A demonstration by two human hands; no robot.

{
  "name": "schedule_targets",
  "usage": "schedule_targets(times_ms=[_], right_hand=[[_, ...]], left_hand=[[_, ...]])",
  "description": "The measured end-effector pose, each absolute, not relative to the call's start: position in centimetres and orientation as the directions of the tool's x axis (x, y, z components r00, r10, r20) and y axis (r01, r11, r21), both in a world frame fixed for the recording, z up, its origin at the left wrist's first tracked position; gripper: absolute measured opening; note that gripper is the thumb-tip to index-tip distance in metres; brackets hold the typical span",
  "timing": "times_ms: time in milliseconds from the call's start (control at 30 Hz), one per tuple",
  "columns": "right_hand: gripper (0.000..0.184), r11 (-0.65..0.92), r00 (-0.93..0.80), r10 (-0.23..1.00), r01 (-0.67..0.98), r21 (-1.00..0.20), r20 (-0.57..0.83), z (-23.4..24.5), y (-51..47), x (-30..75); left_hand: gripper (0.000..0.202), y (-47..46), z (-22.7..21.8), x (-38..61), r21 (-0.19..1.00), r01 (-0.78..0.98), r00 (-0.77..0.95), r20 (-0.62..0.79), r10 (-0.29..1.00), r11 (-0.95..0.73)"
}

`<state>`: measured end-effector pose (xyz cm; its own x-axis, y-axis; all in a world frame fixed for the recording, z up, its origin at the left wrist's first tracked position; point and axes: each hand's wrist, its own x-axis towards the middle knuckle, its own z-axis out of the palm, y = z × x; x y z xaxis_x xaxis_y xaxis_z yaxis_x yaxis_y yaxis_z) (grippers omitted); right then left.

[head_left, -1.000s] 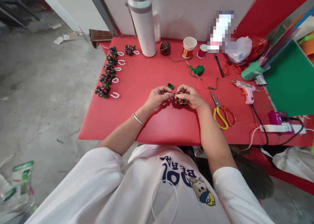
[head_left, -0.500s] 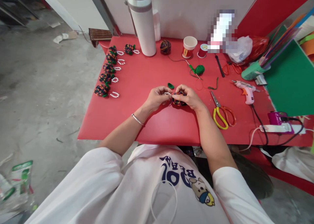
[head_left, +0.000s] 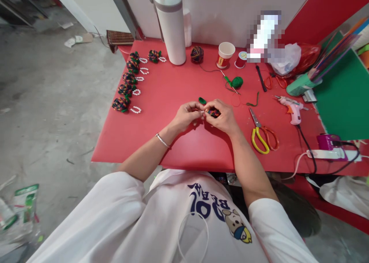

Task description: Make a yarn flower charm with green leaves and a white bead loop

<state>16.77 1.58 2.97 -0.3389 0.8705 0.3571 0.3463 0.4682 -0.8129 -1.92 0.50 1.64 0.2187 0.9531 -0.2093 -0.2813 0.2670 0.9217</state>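
Observation:
My right hand [head_left: 221, 116] is closed around a multicoloured crocheted yarn flower [head_left: 213, 112], which shows between thumb and fingers. My left hand [head_left: 188, 115] pinches a small string of white beads [head_left: 202, 113] at the flower's left side; the fingers hide most of the beads. The fingertips of both hands meet there, just above the red table [head_left: 184, 147]. A small green crocheted leaf [head_left: 202, 100] lies just beyond the fingertips. Several finished-looking yarn flowers [head_left: 121, 104] with green leaves and bead loops [head_left: 135, 109] sit in a column at the left.
Scissors [head_left: 259, 134] with yellow and orange handles lie right of my right hand, near a pink glue gun [head_left: 293, 111]. Behind are a white bottle [head_left: 170, 32], yarn ball [head_left: 197, 54], paper cup [head_left: 225, 55], green yarn [head_left: 237, 82] and pen holder [head_left: 301, 84]. A power strip [head_left: 325, 154] lies at right.
My right hand has turned and closed further over the flower, covering more of it. The beads in my left fingers are now more hidden. The whole view has shifted slightly.

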Motion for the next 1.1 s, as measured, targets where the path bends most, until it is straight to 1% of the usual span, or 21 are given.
schedule_targets(times_ms=[133,300,467,533,633,733,833,900,1000,1033,1100], right_hand=[[0.011,0.453,-0.335,0.876,0.322,-0.832,0.347,3.0,1.7,17.0],[0.007,0.449,-0.332,0.875,0.290,-0.845,0.352,3.3,1.8,17.3],[0.014,0.383,-0.347,0.894,0.264,-0.885,0.284,3.3,2.0,17.5],[0.017,0.390,-0.354,0.889,0.258,-0.884,0.289,3.1,2.3,17.6],[0.012,0.482,-0.360,0.854,0.278,-0.831,0.375,2.7,2.9,17.8],[0.003,0.606,-0.384,0.788,0.336,-0.721,0.482,2.0,3.5,17.9],[0.008,0.674,-0.405,0.738,0.401,-0.620,0.540,1.2,3.8,17.9],[0.009,0.686,-0.421,0.728,0.445,-0.576,0.541,0.9,3.8,17.9],[0.007,0.680,-0.457,0.733,0.506,-0.530,0.504,0.5,3.7,17.9],[0.009,0.675,-0.472,0.738,0.523,-0.520,0.483,0.4,3.6,17.9],[0.028,0.659,-0.499,0.752,0.555,-0.507,0.431,0.2,3.5,17.9]], left_hand=[[0.031,0.6,1.5,-2.1,0.923,-0.251,0.252,-0.229,0.940,0.292],[0.030,0.6,1.6,-2.0,0.942,-0.213,0.261,-0.201,0.944,0.260],[0.023,0.7,1.9,-2.3,0.925,-0.245,0.249,-0.228,0.941,0.289],[0.023,0.8,1.9,-2.4,0.914,-0.270,0.250,-0.238,0.939,0.303],[0.023,1.0,1.7,-2.5,0.906,-0.287,0.235,-0.249,0.940,0.312],[0.020,1.2,1.6,-2.4,0.930,-0.268,0.166,-0.214,0.963,0.253],[0.014,1.2,1.6,-2.2,0.962,-0.204,0.113,-0.162,0.980,0.182],[0.012,1.1,1.6,-2.2,0.974,-0.159,0.102,-0.146,0.984,0.161],[0.020,1.0,1.4,-2.0,0.974,-0.143,0.079,-0.167,0.983,0.176],[0.022,1.0,1.3,-2.0,0.972,-0.147,0.069,-0.176,0.982,0.184],[0.022,1.1,1.0,-1.8,0.970,-0.150,0.048,-0.187,0.981,0.192]])
